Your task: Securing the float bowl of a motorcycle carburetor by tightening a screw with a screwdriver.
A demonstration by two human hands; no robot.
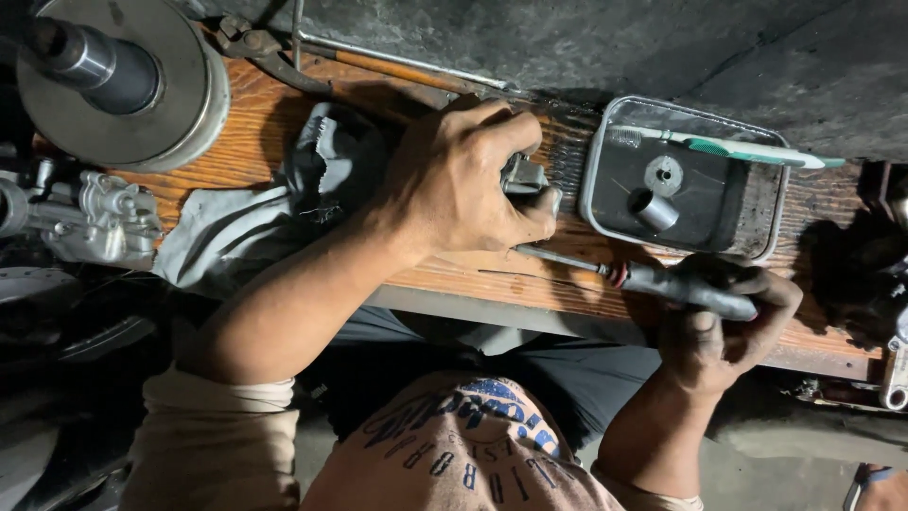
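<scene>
Nearest you, your right hand (719,317) is wrapped tight around the dark handle of a screwdriver (662,282), fingers curled fully over the grip. Its thin steel shaft runs across the wooden table (530,279) toward your other hand, and the tip disappears under it.

Your left hand (463,180) is clenched over a small metal part (523,175), pinning it down on the table; only a grey corner of the part shows past your knuckles, just beside the thumb.

Beside that hand, a crumpled grey rag (274,203) lies on the wood, partly under your forearm. On the other side, just past the metal part, sits a rectangular metal tray (757,213) holding dark liquid, with a short metal sleeve (653,210) and a round washer (664,174) in it. A green and white toothbrush (728,147) rests across the tray's far rim.

Farther off, pliers (255,52) and a long rod (407,59) lie at the table's back edge, and a large round metal drum (142,95) with a dark shaft stands in the far corner.
</scene>
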